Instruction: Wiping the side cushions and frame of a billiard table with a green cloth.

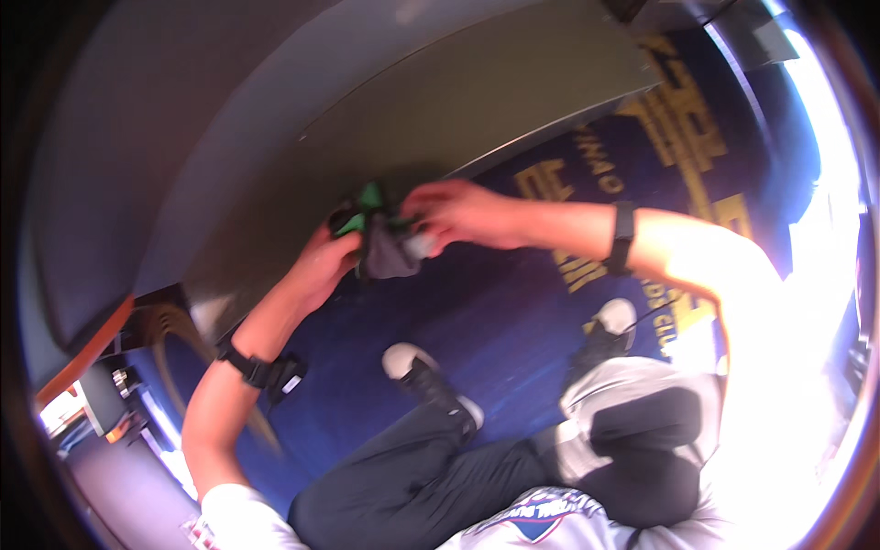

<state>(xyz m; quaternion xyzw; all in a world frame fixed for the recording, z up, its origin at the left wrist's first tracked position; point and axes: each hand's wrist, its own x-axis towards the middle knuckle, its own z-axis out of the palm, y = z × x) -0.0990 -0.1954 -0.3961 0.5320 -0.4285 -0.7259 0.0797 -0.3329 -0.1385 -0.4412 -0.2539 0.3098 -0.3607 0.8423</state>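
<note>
Between my hands hangs a dark grey and green soft item [392, 254], perhaps a glove or cloth; blur hides its exact kind. My left hand [332, 252] grips its left side, thumb laid over the grey part near a green patch. From the right, my right hand [454, 215] reaches in with curled fingers at the item's right edge. A small whitish piece [421, 245] shows by its fingertips, too smeared to name. Both hands are just in front of the grey-brown panel's lower edge.
A large smooth grey-brown panel [440, 110] spans the far side, with a bright metal edge. Blue flooring with yellow lettering [541, 183] lies below. My dark-trousered legs [403, 477] and black-and-white shoes are near. At far left an orange-edged dark surface [87, 353] juts in.
</note>
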